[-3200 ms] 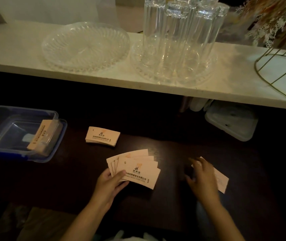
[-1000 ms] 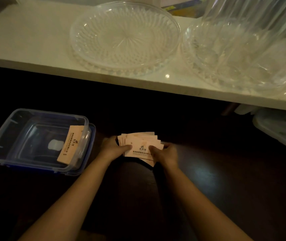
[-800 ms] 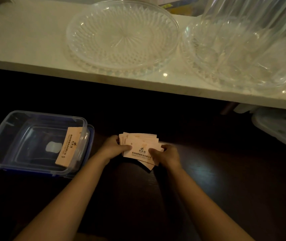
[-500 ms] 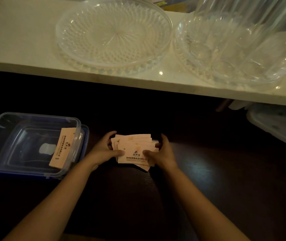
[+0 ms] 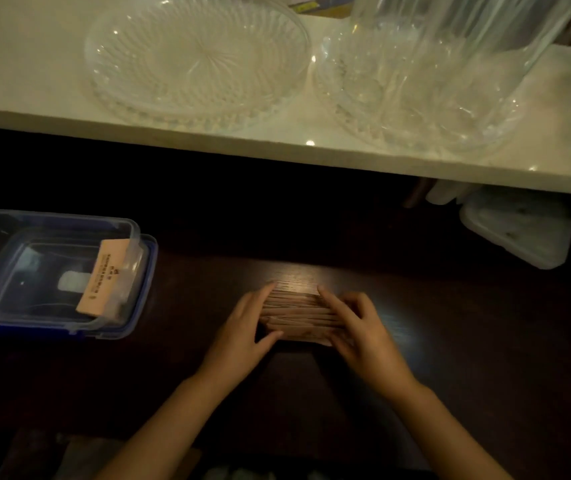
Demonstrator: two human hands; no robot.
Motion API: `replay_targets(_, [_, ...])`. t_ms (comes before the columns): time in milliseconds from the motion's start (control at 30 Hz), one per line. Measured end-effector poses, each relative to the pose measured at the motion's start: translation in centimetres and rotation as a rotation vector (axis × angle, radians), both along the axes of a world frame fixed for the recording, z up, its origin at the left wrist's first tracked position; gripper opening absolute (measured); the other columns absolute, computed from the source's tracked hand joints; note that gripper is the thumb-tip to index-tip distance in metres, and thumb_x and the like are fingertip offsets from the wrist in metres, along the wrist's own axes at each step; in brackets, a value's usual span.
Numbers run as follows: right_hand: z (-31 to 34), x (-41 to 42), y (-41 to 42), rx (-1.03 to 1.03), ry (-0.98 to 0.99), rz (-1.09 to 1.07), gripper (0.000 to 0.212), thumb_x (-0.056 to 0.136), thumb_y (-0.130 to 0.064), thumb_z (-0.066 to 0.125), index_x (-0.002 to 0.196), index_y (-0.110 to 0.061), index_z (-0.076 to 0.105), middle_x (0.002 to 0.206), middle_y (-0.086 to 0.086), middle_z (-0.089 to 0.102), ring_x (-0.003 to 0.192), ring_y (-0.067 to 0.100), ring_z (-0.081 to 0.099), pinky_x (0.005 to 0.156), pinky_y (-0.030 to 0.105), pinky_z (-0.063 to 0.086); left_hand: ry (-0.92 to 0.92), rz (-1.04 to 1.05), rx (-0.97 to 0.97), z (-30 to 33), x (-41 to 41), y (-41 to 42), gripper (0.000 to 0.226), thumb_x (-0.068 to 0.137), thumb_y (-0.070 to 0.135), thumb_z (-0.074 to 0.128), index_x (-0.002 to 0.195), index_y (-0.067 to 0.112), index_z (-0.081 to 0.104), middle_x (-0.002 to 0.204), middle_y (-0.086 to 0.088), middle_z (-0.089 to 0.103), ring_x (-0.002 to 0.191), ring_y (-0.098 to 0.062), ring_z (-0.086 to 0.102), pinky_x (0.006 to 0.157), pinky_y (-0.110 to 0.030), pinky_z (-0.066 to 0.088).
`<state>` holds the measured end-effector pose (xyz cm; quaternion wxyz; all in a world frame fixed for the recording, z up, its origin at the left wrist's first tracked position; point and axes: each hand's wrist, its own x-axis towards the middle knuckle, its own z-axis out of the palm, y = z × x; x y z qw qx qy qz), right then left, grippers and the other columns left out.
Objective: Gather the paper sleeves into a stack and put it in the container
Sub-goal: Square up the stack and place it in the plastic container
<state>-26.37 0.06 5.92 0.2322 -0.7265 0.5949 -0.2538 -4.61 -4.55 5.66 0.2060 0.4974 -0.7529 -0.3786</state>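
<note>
text: none legible | sleeve in container: print too blurred

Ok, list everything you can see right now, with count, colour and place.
paper sleeves: one bundle, tan, on edge between both hands
container: one, clear with blue rim, left on dark table
sleeve stack: one, tan, leaning inside container
glass dishes: two, clear, on white shelf
tall glasses: clear, count unclear, in right dish
lidded box: one, whitish, under shelf
left hand: gripping bundle
right hand: gripping bundle

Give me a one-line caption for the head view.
Both hands square paper sleeves beside the container.
</note>
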Motion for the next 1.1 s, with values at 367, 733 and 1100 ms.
replay_targets(367, [-2.5,3.8,4.8,0.082,-0.292,-0.422,0.078,0.084,0.001,0.059,0.139,-0.037,0.019,0.139,0.011,0.033,0.127,0.016,0.036,0.106,0.009,0.026,0.720,0.405,0.508,-2.5,-4.7,4.4,0.043,0.091,0.026,0.042,0.128,0.046,0.034,0.145,0.010,0.035,0.127,0.000,0.038,0.106,-0.028,0.031])
replay_targets(733, [-3.6,3.2,6.2,0.034,-0.189,-0.443,0.070,0.089,-0.003,0.054,0.140,-0.036,0.019,0.154,0.014,0.014,0.138,0.021,0.020,0.105,0.029,0.030,0.743,1.012,0.346,-2.4,-9.1,5.0,0.014,0.083,0.025,0.062,0.093,0.033,0.066,0.092,0.016,0.066,0.088,0.005,0.061,0.068,-0.004,0.047])
replay_targets(1100, [-3.9,2.2,6.0,0.082,-0.154,-0.402,0.067,0.091,-0.008,0.054,0.139,-0.030,0.012,0.151,0.018,0.024,0.135,0.024,0.026,0.102,0.029,0.031,0.679,0.508,0.407,-4.1,-6.4,5.7,0.058,0.080,0.003,0.044,0.133,0.027,0.038,0.127,0.013,0.049,0.114,0.005,0.047,0.088,-0.007,0.039])
